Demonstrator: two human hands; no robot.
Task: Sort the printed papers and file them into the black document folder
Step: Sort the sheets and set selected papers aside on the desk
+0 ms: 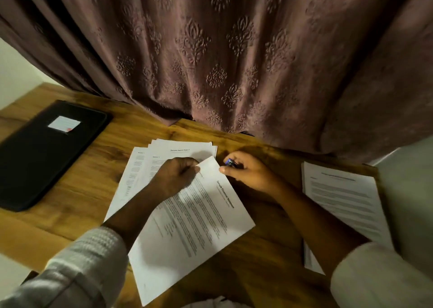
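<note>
Left hand (174, 174) pinches sheet (199, 225); right hand (248, 171) grips blue object (229, 162)

The tilted sheet (210, 216) is headed "Sample Financial Statement"; the top sheet (199, 148) of the spread pile reads "Sample Health Report". The right-hand pile (339, 195) has a heading too blurred to read.

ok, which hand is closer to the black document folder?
Left. The left hand sits over the fanned papers, just right of the black document folder. The right hand is farther right, past the tilted Financial Statement sheet, holding a small blue object.
</note>
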